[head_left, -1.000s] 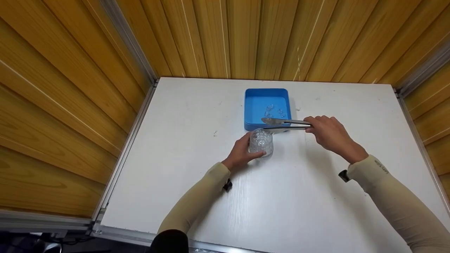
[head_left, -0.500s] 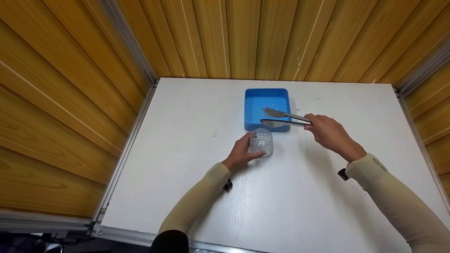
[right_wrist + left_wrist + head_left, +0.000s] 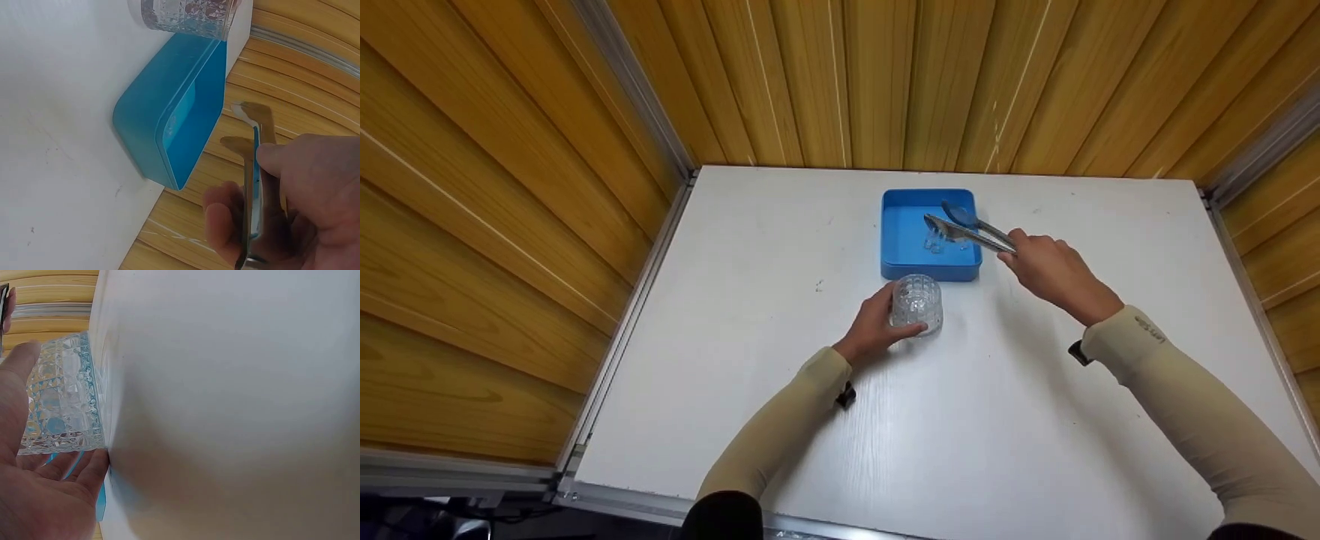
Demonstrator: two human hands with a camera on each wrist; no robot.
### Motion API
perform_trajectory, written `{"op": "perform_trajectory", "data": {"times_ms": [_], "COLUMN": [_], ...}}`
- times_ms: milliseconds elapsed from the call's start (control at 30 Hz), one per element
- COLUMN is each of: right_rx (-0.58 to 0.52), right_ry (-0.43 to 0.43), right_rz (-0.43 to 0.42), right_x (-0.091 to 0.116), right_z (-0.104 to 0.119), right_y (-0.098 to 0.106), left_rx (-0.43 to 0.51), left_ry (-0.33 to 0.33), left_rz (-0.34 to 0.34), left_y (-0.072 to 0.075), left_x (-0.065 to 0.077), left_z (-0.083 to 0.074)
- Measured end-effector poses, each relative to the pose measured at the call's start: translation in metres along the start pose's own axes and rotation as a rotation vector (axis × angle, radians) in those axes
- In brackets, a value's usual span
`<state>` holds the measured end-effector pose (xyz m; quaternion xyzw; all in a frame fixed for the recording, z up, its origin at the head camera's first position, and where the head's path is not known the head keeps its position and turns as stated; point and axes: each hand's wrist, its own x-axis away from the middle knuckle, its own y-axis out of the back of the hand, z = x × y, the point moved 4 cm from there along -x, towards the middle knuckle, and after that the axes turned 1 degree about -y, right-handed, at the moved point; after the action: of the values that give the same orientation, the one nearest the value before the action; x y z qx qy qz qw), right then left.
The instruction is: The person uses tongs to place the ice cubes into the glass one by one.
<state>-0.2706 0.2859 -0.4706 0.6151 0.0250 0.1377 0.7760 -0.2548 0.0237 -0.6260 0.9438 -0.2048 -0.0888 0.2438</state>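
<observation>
My left hand [image 3: 877, 321] grips a clear patterned glass [image 3: 919, 304] that stands upright on the table; thumb and fingers wrap its sides in the left wrist view. With my right hand [image 3: 1050, 270] I hold metal tongs [image 3: 979, 231] over the blue tray [image 3: 891, 240], their two arms a little apart. Nothing shows between the tips of the tongs [image 3: 256, 169] in the right wrist view. Several small clear pieces, like ice cubes [image 3: 934, 241], lie in the tray, partly hidden beneath the tongs. The glass is just in front of the tray.
The white table [image 3: 735, 360] has a metal edge on the left and at the front. Wood-patterned walls [image 3: 877, 82] close off the back and both sides.
My right hand has moved the tongs from above the glass up and back over the tray, and their arms have come apart. My left hand and the glass have stayed in place.
</observation>
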Motion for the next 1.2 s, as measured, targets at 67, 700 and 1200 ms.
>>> {"op": "perform_trajectory", "data": {"times_ms": [67, 700, 1200], "right_rx": [0.010, -0.005, 0.001], "right_ry": [-0.004, -0.079, -0.148], "right_rz": [-0.003, 0.017, 0.058], "right_x": [-0.004, -0.029, -0.041], "right_z": [0.001, 0.007, 0.009], "right_y": [-0.001, -0.013, -0.031], "left_rx": [-0.004, 0.024, 0.027], "left_ry": [-0.001, 0.001, 0.015], "left_rz": [0.000, -0.002, -0.006], "left_y": [0.000, -0.001, -0.001], "left_x": [0.000, -0.001, 0.000], "left_z": [0.001, 0.002, 0.001]}}
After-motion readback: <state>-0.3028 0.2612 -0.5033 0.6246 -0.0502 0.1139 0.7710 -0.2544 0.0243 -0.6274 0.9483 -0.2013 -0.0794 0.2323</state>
